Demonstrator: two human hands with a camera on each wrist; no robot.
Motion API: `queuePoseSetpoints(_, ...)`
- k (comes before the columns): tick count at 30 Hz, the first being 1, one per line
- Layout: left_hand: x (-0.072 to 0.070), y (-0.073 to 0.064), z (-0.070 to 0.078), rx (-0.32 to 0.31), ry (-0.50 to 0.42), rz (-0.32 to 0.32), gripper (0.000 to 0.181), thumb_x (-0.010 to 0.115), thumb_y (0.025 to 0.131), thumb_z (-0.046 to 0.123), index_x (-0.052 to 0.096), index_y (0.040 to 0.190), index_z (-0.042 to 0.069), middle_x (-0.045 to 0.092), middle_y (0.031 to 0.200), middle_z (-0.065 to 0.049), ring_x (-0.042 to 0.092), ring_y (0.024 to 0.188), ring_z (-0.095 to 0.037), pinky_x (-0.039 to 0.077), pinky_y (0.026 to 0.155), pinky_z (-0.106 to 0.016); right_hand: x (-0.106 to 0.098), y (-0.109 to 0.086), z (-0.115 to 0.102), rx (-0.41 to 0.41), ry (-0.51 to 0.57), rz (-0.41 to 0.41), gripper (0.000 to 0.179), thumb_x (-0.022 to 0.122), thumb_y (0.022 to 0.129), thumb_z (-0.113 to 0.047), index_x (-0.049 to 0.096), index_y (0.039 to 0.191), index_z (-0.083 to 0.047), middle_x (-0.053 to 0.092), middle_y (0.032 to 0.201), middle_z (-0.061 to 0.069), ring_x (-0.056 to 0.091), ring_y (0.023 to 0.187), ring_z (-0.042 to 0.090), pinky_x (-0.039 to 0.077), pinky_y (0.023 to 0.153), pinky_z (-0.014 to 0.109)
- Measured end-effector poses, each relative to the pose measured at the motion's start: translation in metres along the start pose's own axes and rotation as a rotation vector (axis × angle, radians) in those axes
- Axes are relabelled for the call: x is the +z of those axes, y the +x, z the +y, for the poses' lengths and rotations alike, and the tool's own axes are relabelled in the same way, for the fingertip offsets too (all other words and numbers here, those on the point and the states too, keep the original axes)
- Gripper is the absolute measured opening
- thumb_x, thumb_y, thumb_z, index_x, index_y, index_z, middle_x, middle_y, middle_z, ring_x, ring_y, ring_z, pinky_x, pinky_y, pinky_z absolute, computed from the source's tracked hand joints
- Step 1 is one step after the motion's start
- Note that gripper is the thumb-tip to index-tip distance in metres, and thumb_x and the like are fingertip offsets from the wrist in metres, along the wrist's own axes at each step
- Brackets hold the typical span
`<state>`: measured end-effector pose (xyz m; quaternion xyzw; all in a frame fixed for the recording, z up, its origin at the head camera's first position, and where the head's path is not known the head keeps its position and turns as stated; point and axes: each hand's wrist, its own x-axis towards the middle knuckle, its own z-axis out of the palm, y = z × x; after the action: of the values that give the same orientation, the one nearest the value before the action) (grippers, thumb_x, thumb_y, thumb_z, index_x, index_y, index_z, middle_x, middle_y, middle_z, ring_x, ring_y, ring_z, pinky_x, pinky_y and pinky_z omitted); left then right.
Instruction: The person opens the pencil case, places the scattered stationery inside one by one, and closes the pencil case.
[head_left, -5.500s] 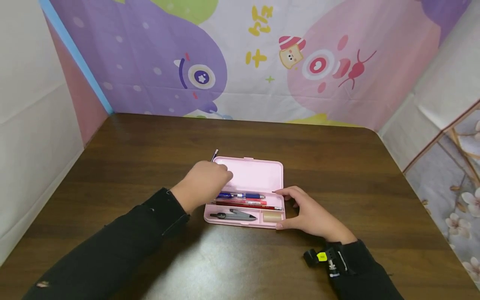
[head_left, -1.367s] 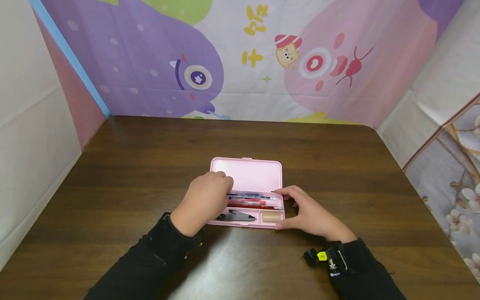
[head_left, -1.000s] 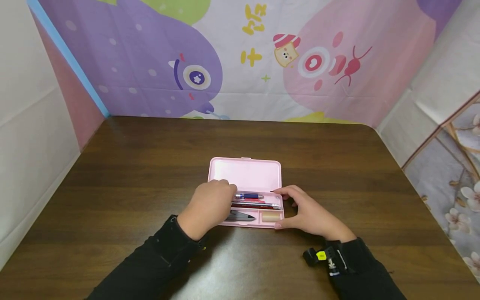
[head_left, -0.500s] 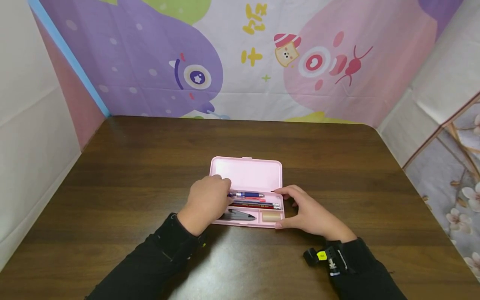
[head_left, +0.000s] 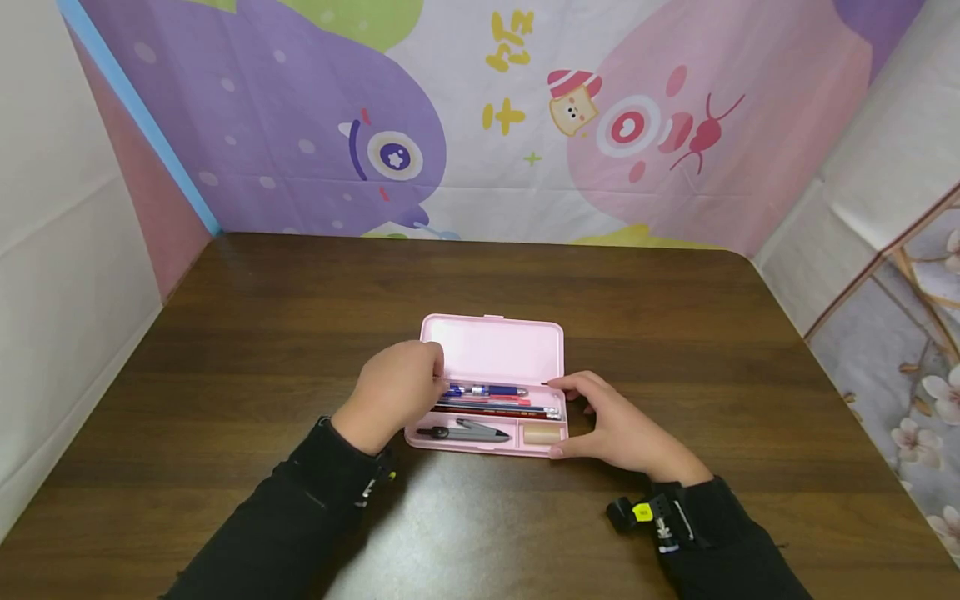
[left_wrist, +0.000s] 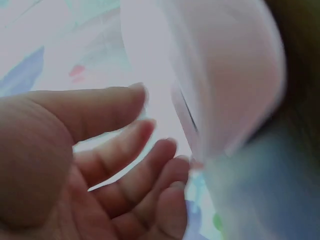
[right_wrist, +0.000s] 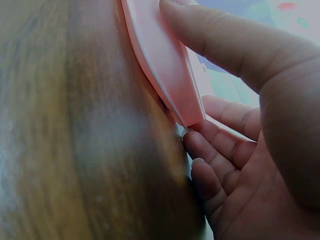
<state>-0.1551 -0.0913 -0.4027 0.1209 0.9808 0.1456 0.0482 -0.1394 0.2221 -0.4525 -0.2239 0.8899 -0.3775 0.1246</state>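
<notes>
A pink pencil case (head_left: pixel 495 348) lies with its lid laid back on the table. In its long compartment sit a blue pen (head_left: pixel 498 390), a pinkish-red pen and dark and red pencils (head_left: pixel 525 409), their left ends partly hidden. The front compartment holds a grey drawing compass (head_left: pixel 468 432), with a tan eraser (head_left: pixel 542 434) in the small section beside it. My left hand (head_left: pixel 393 387) is over the case's left end; its fingers (left_wrist: pixel 130 165) are loosely bent with nothing between them. My right hand (head_left: pixel 611 425) holds the case's right end between thumb and fingers.
The brown wooden table (head_left: pixel 300 283) surrounds the case. Behind it hangs a cartoon-printed cloth (head_left: pixel 480 192), with white cloth (head_left: pixel 75 208) at the left and a floral panel (head_left: pixel 915 375) at the right.
The dark pencil, earlier in my left hand, now lies beside the red pencil in the case. My left hand has released it and shifted left, uncovering the compass. My right hand stays put.
</notes>
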Motion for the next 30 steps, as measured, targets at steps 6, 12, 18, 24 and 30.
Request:
queuePoseSetpoints(6, -0.003, 0.011, -0.027, -0.085, -0.274, 0.056, 0.043, 0.072, 0.096, 0.031, 0.058, 0.123, 0.001, 0.061, 0.102, -0.013, 0.058, 0.088, -0.029, 0.051, 0.08, -0.045, -0.001, -0.001, 0.0, 0.004, 0.005, -0.002, 0.085, 0.094, 0.074, -0.044, 0.052, 0.144, -0.02, 0.051, 0.128, 0.0, 0.048, 0.117, 0.02, 0.043, 0.1, 0.045)
queuePoseSetpoints(12, 0.001, 0.021, -0.046, -0.15, -0.606, -0.08, 0.063, 0.065, 0.101, 0.037, 0.043, 0.145, -0.002, 0.054, 0.135, -0.021, 0.054, 0.121, -0.036, 0.044, 0.105, -0.053, -0.001, -0.001, -0.001, 0.009, 0.008, -0.004, 0.085, 0.093, 0.074, -0.044, 0.052, 0.144, -0.02, 0.051, 0.128, 0.0, 0.048, 0.117, 0.02, 0.043, 0.101, 0.046)
queuePoseSetpoints(18, 0.007, 0.028, -0.055, -0.178, -1.057, -0.21, 0.07, 0.058, 0.105, 0.037, 0.028, 0.155, -0.003, 0.041, 0.152, -0.02, 0.048, 0.133, -0.032, 0.037, 0.114, -0.047, -0.001, -0.002, -0.002, 0.016, 0.008, -0.002, 0.085, 0.094, 0.073, -0.044, 0.052, 0.143, -0.02, 0.052, 0.127, -0.001, 0.049, 0.117, 0.02, 0.043, 0.101, 0.045)
queuePoseSetpoints(24, 0.017, 0.034, -0.063, -0.169, -1.393, -0.277, 0.062, 0.051, 0.109, 0.023, 0.022, 0.155, -0.008, 0.048, 0.142, -0.021, 0.057, 0.116, -0.022, 0.047, 0.105, -0.035, -0.001, -0.001, -0.002, 0.025, 0.002, 0.0, 0.086, 0.094, 0.073, -0.045, 0.052, 0.143, -0.021, 0.052, 0.128, 0.0, 0.049, 0.117, 0.021, 0.043, 0.102, 0.046)
queuePoseSetpoints(30, 0.024, 0.035, -0.066, -0.083, -1.586, -0.335, 0.055, 0.039, 0.112, 0.024, 0.021, 0.155, -0.006, 0.06, 0.123, -0.009, 0.061, 0.11, -0.016, 0.05, 0.098, -0.033, 0.0, -0.001, -0.004, 0.058, 0.042, 0.005, 0.09, 0.096, 0.071, -0.042, 0.048, 0.142, -0.016, 0.053, 0.132, 0.002, 0.049, 0.12, 0.021, 0.041, 0.104, 0.047)
